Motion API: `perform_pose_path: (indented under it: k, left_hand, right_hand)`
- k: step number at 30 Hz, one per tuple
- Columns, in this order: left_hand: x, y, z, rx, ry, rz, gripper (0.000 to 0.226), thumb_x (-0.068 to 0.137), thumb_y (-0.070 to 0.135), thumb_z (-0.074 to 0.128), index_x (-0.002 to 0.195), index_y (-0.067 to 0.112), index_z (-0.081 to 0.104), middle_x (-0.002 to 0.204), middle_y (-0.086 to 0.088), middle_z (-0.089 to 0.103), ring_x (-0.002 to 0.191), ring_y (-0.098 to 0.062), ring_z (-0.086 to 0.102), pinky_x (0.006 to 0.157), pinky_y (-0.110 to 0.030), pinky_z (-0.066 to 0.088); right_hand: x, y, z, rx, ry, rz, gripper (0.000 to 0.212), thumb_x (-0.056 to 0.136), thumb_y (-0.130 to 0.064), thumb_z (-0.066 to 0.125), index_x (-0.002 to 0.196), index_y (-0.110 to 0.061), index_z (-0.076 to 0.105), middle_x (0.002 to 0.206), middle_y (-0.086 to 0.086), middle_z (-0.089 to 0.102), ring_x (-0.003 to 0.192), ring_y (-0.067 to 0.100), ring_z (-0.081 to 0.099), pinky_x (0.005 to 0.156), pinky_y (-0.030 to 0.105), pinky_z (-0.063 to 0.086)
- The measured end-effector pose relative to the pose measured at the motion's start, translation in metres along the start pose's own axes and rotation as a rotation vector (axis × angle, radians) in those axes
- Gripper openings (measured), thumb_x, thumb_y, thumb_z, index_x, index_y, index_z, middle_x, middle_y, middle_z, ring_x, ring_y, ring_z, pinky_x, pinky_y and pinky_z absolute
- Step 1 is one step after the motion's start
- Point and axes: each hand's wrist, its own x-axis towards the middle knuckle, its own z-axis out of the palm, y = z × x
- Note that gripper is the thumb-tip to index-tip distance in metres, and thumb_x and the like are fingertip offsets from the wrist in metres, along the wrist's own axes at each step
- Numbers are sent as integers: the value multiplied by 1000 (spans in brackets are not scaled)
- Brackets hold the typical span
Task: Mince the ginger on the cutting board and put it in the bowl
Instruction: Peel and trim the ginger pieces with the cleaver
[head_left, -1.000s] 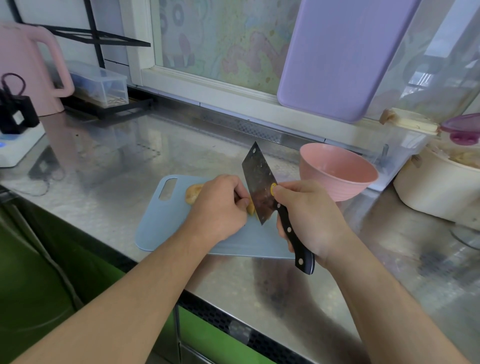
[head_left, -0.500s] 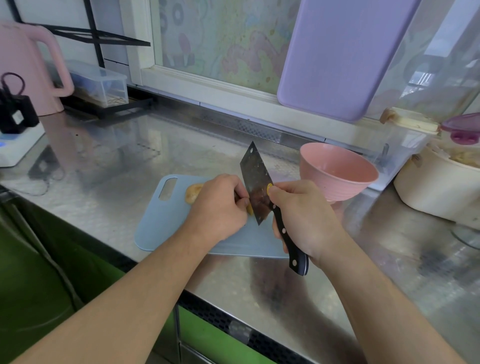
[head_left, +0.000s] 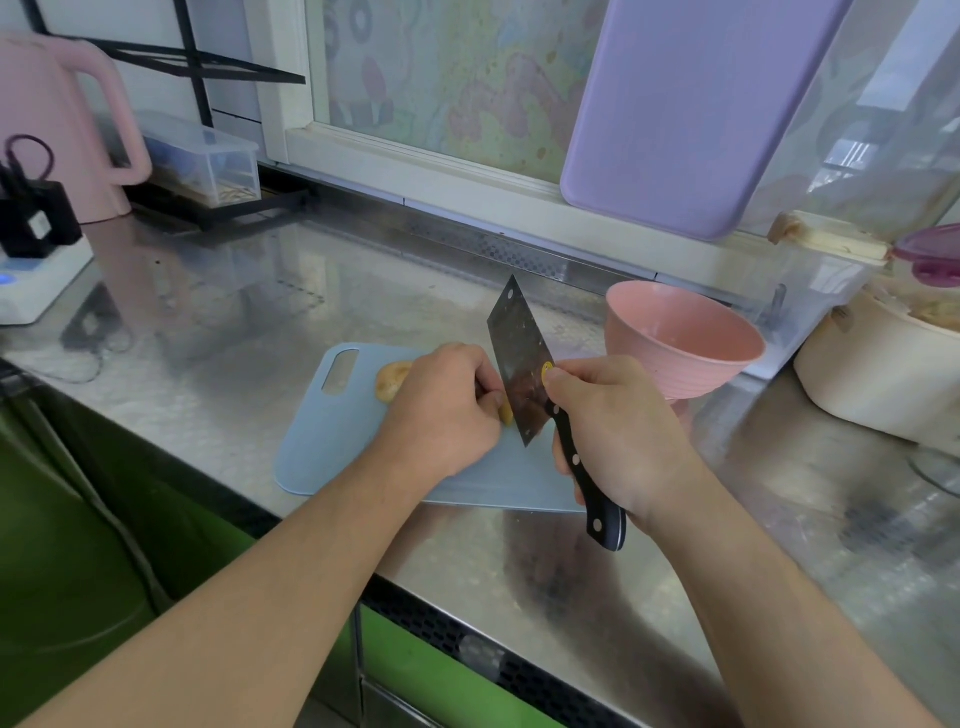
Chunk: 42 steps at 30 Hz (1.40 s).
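Head view: the ginger (head_left: 390, 378) lies on the blue cutting board (head_left: 332, 436), mostly hidden under the left hand (head_left: 441, 410), whose fingers are curled over it and pin it down; one knobby end shows at the hand's 10 o'clock and a yellow cut face peeks out at its 3 o'clock. The right hand (head_left: 613, 431) has its fingers wrapped round the black handle of the cleaver (head_left: 519, 364), with the forefinger tip against the blade's flat. The blade stands nearly upright, its edge right beside the left knuckles and the cut face.

This looks like early slicing; no minced pile is visible and the pink bowl (head_left: 680, 338), at the board's 2 o'clock on the steel table (head_left: 208, 322), appears empty. To do it well, I would keep the left fingertips tucked back, let the knuckles guide the blade flat, take thin slices straight down, and creep the left hand toward 9 o'clock after each cut. The ginger's rounded shape may roll, so firm downward pressure matters.
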Motion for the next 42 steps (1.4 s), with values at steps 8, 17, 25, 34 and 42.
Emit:
perform_pose_path:
  k: [8,17,25,34,42]
  left_hand:
    - [-1,0,0,22,7,15,15,88,12,71,80,24,67,86,8,68,81,-11,65,78,-37,58]
    - [1,-1,1,15,3,25,19,87,11,70,75,26,66,85,8,68,79,-11,66,77,-39,59]
    - [1,-1,1,12,-2,32,20,86,9,69,74,24,67,83,8,67,77,-11,66,76,-39,59]
    - [0,0,-1,19,-1,23,20,87,9,69,75,25,67,82,10,67,77,-9,65,76,-39,59]
    - [-1,1,-2,20,-7,10,18,87,9,69,77,23,68,81,9,68,77,-11,66,76,-40,59]
  right_hand:
    - [-1,1,7,-91,45,-43,37,104,-14,45,71,4,47,53,18,47,33,15,38,39,22,31]
    - [1,4,6,-87,54,-56,36,104,-17,45,82,10,56,47,15,54,35,14,41,46,26,34]
    - [3,4,6,-77,49,-39,36,104,-18,45,82,10,54,46,14,53,34,15,39,51,31,39]
    - [5,5,8,-77,51,-49,36,102,-16,45,75,7,50,45,13,51,38,18,41,52,31,36]
    - [4,0,10,-84,52,-43,36,102,-11,44,66,-8,46,55,17,44,33,12,36,37,20,28]
